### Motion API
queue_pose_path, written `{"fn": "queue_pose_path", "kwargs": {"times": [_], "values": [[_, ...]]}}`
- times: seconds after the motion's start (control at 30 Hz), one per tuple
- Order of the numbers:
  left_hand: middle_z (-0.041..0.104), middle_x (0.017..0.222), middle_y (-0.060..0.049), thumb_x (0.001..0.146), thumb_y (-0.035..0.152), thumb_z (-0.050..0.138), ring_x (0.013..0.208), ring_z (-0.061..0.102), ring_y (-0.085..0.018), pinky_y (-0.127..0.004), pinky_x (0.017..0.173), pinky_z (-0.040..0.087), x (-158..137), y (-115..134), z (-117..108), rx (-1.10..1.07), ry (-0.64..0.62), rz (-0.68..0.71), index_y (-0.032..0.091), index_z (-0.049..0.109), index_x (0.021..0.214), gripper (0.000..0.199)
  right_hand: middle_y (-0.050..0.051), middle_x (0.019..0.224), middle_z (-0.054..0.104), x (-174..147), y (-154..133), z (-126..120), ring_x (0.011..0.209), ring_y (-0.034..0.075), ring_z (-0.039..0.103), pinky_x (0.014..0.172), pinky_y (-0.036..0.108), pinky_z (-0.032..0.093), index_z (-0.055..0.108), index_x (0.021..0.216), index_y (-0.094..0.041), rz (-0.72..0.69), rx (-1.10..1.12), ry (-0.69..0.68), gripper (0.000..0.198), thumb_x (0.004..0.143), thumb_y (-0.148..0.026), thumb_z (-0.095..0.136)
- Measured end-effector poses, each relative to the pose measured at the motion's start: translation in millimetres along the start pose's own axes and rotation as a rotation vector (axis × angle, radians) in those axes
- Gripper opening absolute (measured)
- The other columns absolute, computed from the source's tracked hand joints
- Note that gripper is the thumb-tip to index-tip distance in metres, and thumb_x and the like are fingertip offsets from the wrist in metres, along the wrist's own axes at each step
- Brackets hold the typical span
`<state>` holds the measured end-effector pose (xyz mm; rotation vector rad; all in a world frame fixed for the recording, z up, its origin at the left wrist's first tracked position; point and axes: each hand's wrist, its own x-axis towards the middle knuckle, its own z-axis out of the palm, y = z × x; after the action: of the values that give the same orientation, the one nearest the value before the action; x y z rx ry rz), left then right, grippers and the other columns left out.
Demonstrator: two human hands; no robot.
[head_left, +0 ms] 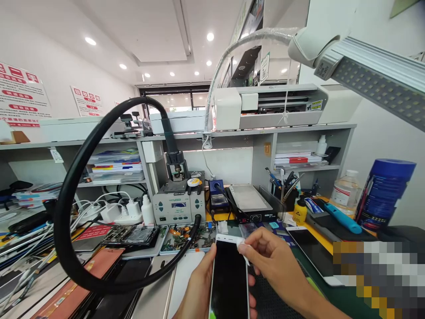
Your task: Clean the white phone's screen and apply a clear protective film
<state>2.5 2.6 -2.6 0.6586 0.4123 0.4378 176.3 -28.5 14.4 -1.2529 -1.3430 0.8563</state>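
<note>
Two closed hands: left (198, 281) around phone (229, 279), right (275, 260) on tissue (247, 258); cluttered bench (324, 239), bright room (156, 26).

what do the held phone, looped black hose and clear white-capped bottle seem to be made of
Phone: probably a glass front, smooth and dark; its white border could be plastic or coated glass.
Black hose: likely rubber or flexible plastic, satin, judging by its even curve and soft highlights.
Clear bottle: seemingly plastic, see-through and shiny, though glass is possible.
</note>
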Motion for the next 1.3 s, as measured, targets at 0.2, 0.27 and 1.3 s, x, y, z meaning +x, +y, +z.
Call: {"fn": "queue_pose_path", "kwargs": {"times": [0.2,0.27,1.3], "values": [[0.073,0.087,-0.018,0.093,0.068,0.04,0.068,0.069,-0.024,-0.034,0.07,0.054,-3.4,-0.2,5.7,-0.01,0.084,0.042,0.002,0.073,0.095,0.073,-0.004,0.064,0.058,2.4,0.8,-3.1,0.056,0.011,0.051,0.051,0.021,0.043,0.062,0.082,-0.02,-0.027,-0.039,0.06,0.033,0.087,-0.051,0.07],[0.073,0.082,-0.019,0.093,0.069,0.039,0.069,0.07,-0.025,-0.034,0.071,0.054,-4.9,1.2,5.2,0.025,0.078,-0.009,0.002,0.073,0.097,0.075,-0.005,0.061,0.055,3.5,-0.8,-3.8,0.053,0.01,0.049,0.049,0.021,0.04,0.061,0.08,-0.02,-0.029,-0.043,0.089,0.034,0.086,-0.052,0.07],[0.076,0.095,-0.013,0.094,0.063,0.045,0.069,0.068,-0.023,-0.033,0.066,0.053,-7.3,18.9,1.5,-0.131,0.385,0.288,0.011,0.071,0.107,0.059,-0.002,0.068,0.065,-23.8,1.2,11.1,0.06,0.013,0.054,0.053,0.023,0.037,0.067,0.076,-0.022,0.003,-0.398,-0.431,0.021,0.09,-0.038,0.065]]}}
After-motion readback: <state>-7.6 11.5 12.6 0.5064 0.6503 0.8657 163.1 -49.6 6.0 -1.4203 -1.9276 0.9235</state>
